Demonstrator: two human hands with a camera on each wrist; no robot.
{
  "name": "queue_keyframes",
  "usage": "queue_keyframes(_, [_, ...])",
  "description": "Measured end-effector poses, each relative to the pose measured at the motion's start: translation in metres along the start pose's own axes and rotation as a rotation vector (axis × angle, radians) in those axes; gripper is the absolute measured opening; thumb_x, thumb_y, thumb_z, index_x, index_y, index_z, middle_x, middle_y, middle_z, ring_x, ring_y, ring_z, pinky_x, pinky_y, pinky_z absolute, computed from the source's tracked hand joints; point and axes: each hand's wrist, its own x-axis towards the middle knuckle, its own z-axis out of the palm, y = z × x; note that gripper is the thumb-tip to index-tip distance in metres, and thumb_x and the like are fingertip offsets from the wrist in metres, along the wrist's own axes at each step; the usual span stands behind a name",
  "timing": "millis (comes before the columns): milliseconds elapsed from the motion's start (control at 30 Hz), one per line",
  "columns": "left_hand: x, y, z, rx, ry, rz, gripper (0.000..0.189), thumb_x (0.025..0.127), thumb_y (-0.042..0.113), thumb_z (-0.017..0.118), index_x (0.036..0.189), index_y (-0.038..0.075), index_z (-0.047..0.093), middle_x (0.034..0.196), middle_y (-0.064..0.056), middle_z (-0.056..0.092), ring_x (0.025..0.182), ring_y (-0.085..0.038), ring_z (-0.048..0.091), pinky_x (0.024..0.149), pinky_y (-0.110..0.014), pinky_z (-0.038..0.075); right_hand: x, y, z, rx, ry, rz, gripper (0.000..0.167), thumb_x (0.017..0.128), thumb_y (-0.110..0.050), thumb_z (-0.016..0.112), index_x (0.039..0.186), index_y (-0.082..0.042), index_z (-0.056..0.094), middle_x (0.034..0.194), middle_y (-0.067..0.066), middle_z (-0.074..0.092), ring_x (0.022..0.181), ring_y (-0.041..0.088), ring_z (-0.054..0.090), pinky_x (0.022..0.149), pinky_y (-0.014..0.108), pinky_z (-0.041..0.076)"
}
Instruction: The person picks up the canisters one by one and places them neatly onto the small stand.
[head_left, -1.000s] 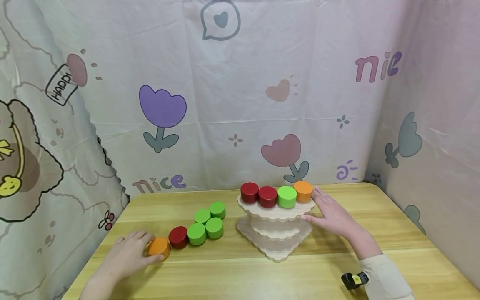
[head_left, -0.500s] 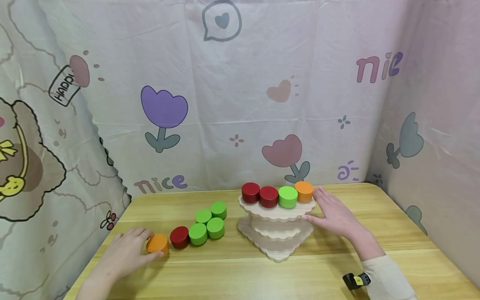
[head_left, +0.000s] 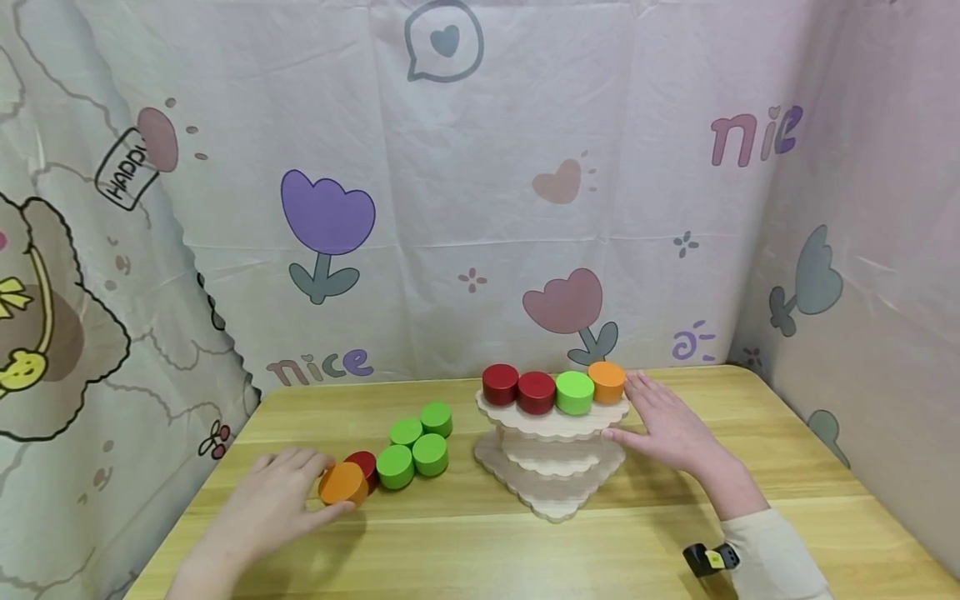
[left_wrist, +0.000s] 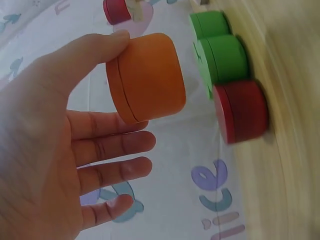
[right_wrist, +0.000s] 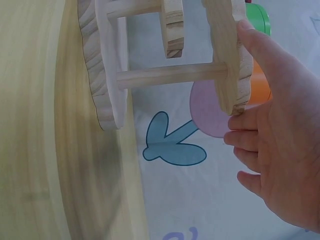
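Note:
My left hand (head_left: 273, 500) pinches an orange round block (left_wrist: 150, 77) between thumb and index finger, the other fingers spread. The block is tilted, off the table, and in the head view partly covers a dark red block (left_wrist: 242, 110). Several green blocks (head_left: 395, 467) stand behind and to the right of that red one. My right hand (head_left: 667, 425) touches the right corner of a tiered wooden stand (head_left: 553, 425), thumb on the front edge, fingers extended along the side. On its top tier stand two red blocks (head_left: 536, 393), a green block (head_left: 574, 393) and an orange block (head_left: 607, 382).
The stand has scalloped tiers joined by wooden dowels (right_wrist: 172, 75) and rests on a light wood table (head_left: 450, 550). A patterned cloth (head_left: 450, 208) hangs behind the table and at its sides. A black device (head_left: 708, 560) sits at my right sleeve.
My left hand has lifted the orange block off the table and moved it right, in front of the red block. The right hand and the stand have stayed put.

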Motion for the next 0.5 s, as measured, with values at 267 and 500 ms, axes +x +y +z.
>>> queue_keyframes(267, [0.016, 0.025, -0.001, -0.015, 0.083, 0.121, 0.053, 0.070, 0.069, 0.072, 0.099, 0.024, 0.066, 0.096, 0.009, 0.067, 0.094, -0.014, 0.058, 0.083, -0.038, 0.039, 0.000, 0.000, 0.001, 0.008, -0.006, 0.005, 0.098, 0.087, -0.067, 0.053, 0.149, 0.006, 0.029, 0.158, 0.024, 0.025, 0.147, 0.043, 0.022, 0.118, 0.055, 0.019])
queue_keyframes(500, [0.038, 0.046, 0.001, 0.037, 0.165, 0.306, 0.058, 0.072, 0.069, 0.069, 0.101, 0.019, 0.066, 0.096, 0.005, 0.066, 0.091, -0.015, 0.058, 0.082, -0.036, 0.041, 0.000, 0.001, 0.001, 0.021, -0.002, 0.010, 0.099, 0.087, -0.067, 0.053, 0.148, 0.006, 0.030, 0.157, 0.024, 0.025, 0.147, 0.042, 0.022, 0.118, 0.055, 0.019])
